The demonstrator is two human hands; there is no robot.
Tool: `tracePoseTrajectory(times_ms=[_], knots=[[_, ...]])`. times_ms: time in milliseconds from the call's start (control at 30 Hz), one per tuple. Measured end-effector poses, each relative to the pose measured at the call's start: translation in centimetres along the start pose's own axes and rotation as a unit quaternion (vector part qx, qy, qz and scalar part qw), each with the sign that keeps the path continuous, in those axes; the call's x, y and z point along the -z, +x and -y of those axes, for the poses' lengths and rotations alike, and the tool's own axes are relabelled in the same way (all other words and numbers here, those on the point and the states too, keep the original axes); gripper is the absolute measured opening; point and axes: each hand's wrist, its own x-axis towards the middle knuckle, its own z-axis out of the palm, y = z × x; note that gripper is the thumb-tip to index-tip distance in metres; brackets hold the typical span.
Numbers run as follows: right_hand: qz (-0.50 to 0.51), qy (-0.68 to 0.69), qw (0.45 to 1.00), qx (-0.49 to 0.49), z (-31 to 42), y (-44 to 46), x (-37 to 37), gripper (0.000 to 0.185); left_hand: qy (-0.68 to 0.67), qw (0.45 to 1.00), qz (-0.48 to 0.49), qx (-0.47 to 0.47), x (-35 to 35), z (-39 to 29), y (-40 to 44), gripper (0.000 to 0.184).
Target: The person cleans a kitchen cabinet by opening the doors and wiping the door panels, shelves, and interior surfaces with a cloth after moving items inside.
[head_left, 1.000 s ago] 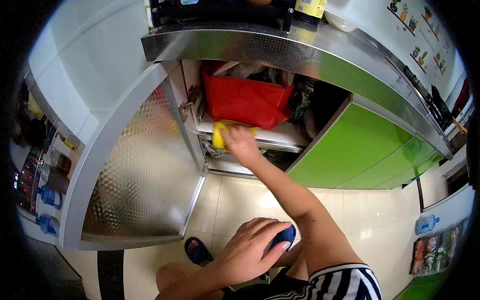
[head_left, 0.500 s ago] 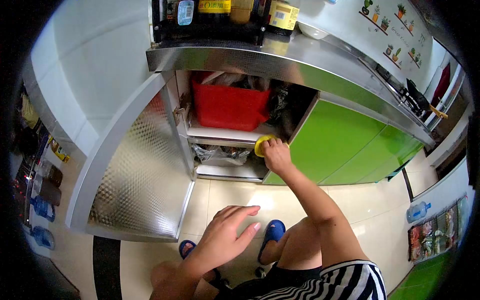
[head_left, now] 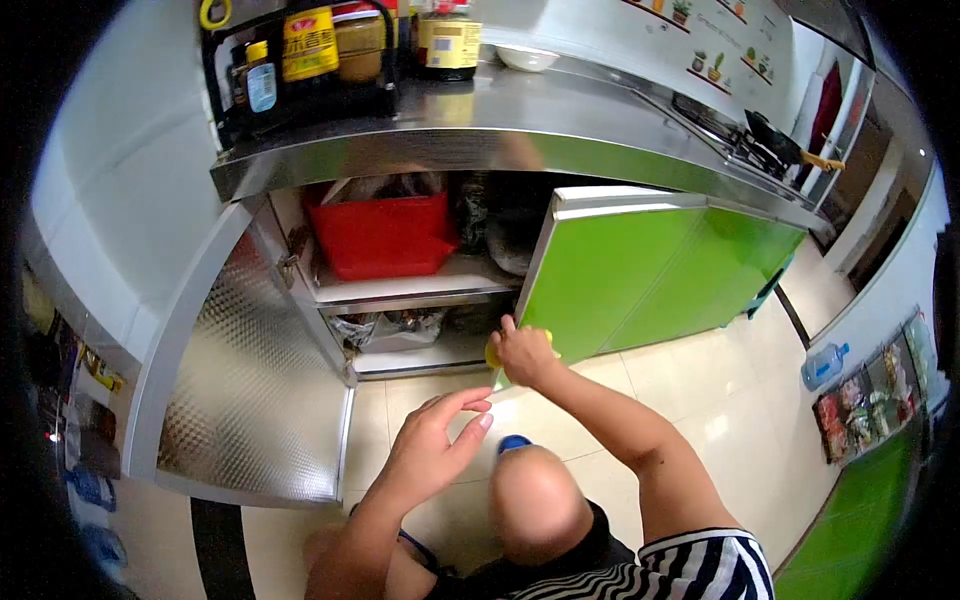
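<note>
1. Pale floor tiles (head_left: 610, 440) run up to a kitchen cabinet (head_left: 430, 356); from where I stand, the yellow cloth (head_left: 493, 355) is at the lower left corner of its green door (head_left: 600, 290).
2. Bunched under the right hand (head_left: 525, 352), the cloth is clasped by the fingers, folds showing on either side of them.
3. That door's free edge is the long axis here: it slopes from just under the countertop (head_left: 560, 110) down to the right hand, so most of its length lies above the grip. Of the two hands, the right is nearer the edge.
4. Below and to the left, the left hand (head_left: 432, 445) holds nothing, fingers loosely extended toward the door's bottom corner; I can't tell whether they touch it.
5. Farther in, a red container (head_left: 380, 235) sits on the upper shelf (head_left: 472, 272); the patterned door (head_left: 250, 380) stands wide at the cabinet's left side.
</note>
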Motion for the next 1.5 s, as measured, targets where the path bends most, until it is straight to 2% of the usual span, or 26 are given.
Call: tracePoseTrajectory(times_ms=[67, 200, 233, 300, 467, 700, 800, 867, 1000, 1067, 1100, 1200, 1367, 1500], knots=[[-0.047, 0.025, 0.998, 0.020, 0.1, -3.2, 0.6, 0.019, -0.006, 1.000, 0.007, 0.003, -0.5, 0.2, 0.4, 0.031], [-0.048, 0.046, 0.997, 0.027, -0.2, -9.3, 0.7, 0.019, -0.018, 0.999, -0.003, 0.027, -0.7, 0.4, 1.2, 0.031], [-0.025, 0.048, 0.998, 0.023, -0.4, -10.9, 1.1, 0.018, -0.025, 1.000, -0.011, 0.015, -0.8, 1.1, 1.5, 0.035], [-0.001, 0.050, 0.999, 0.014, -1.1, -13.8, 1.0, 0.018, -0.018, 1.000, -0.006, 0.016, -0.8, 1.8, 2.1, 0.033], [-0.047, 0.106, 0.993, -0.009, -3.6, -21.4, -0.3, 0.019, 0.019, 0.999, -0.026, 0.018, -1.4, 2.4, 3.3, 0.030], [-0.078, 0.097, 0.988, -0.096, -9.1, -31.0, -3.1, 0.025, 0.028, 0.998, -0.047, 0.041, -1.4, 3.8, 4.3, 0.031], [-0.066, 0.087, 0.981, -0.158, -12.0, -34.0, -4.5, 0.034, 0.029, 0.998, -0.047, 0.035, -1.0, 4.5, 4.2, 0.031], [-0.090, 0.095, 0.968, -0.214, -14.2, -35.2, -5.6, 0.035, 0.001, 0.998, -0.054, 0.035, -1.0, 4.9, 4.3, 0.031], [-0.141, 0.027, 0.949, -0.280, -19.1, -36.1, -7.1, 0.034, 0.020, 0.996, -0.061, 0.057, -0.8, 4.5, 3.9, 0.030], [-0.138, 0.028, 0.936, -0.321, -21.6, -36.1, -7.7, 0.034, 0.014, 0.996, -0.068, 0.054, -0.8, 4.8, 3.7, 0.030], [-0.092, 0.036, 0.946, -0.310, -22.4, -36.1, -6.8, 0.035, 0.006, 0.996, -0.074, 0.051, -0.7, 4.8, 3.6, 0.030], [-0.142, 0.041, 0.946, -0.289, -22.2, -35.5, -6.6, 0.035, 0.011, 0.994, -0.083, 0.068, -0.3, 4.8, 3.4, 0.031], [-0.140, 0.048, 0.940, -0.307, -20.9, -35.1, -6.5, 0.037, 0.026, 0.994, -0.075, 0.071, -0.1, 5.1, 3.1, 0.030], [-0.146, 0.107, 0.921, -0.345, -18.3, -34.1, -5.7, 0.038, -0.004, 0.994, -0.090, 0.058, -0.8, 4.0, 3.7, 0.029]])
